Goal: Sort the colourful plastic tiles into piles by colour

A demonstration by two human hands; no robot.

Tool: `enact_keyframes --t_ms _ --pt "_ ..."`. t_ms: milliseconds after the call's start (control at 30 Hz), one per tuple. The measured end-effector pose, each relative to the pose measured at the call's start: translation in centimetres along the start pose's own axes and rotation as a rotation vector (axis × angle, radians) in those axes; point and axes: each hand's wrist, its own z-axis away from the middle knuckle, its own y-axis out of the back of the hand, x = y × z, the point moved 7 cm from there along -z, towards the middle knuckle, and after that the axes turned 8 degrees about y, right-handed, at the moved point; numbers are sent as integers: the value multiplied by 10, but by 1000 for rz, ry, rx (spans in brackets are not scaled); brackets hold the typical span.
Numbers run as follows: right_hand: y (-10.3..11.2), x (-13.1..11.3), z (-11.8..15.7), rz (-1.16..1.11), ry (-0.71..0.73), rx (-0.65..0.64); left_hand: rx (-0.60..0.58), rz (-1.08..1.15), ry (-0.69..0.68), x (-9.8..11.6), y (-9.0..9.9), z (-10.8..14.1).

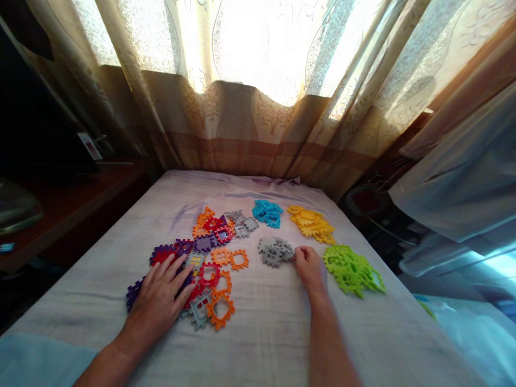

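My left hand (161,290) lies spread over a mixed heap of toothed plastic building tiles. Around it show purple tiles (203,243), red tiles (209,274), orange tiles (221,309) and grey tiles (199,309); those beneath the palm are hidden. At the right edge of a small grey tile pile (274,251), the fingers of my right hand (309,269) are pinched on a grey tile (291,252), which is partly covered by the fingertips. Just right of that hand sits a pile of lime green tiles (352,269).
Blue tiles (267,213) and yellow tiles (311,223) form piles farther back on the sheet-covered surface (258,344). Patterned curtains (250,118) hang behind it. A dark wooden shelf (121,177) stands at left, and hanging cloth (455,177) is at right.
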Motion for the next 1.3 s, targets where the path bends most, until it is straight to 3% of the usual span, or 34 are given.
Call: enact_keyframes --t_ms 133,400,567,733,900,1067,1300 --pt "2 0 2 44 -184 -121 -42 -15 33 1 -2 1" --pt "12 -18 2 79 -239 -143 -108 79 78 5 7 -4" --pt "15 -20 1 19 -231 -54 -158 130 132 3 7 -3" --pt "27 -24 1 -83 -179 128 -127 194 136 -1 6 -3" --pt "31 -38 2 -230 -68 226 -119 347 286 -11 9 -10" --pt "6 -89 9 -392 130 44 -155 555 436 -11 15 -14" --pt "-31 -199 67 -414 699 -245 -274 707 431 0 7 -11"
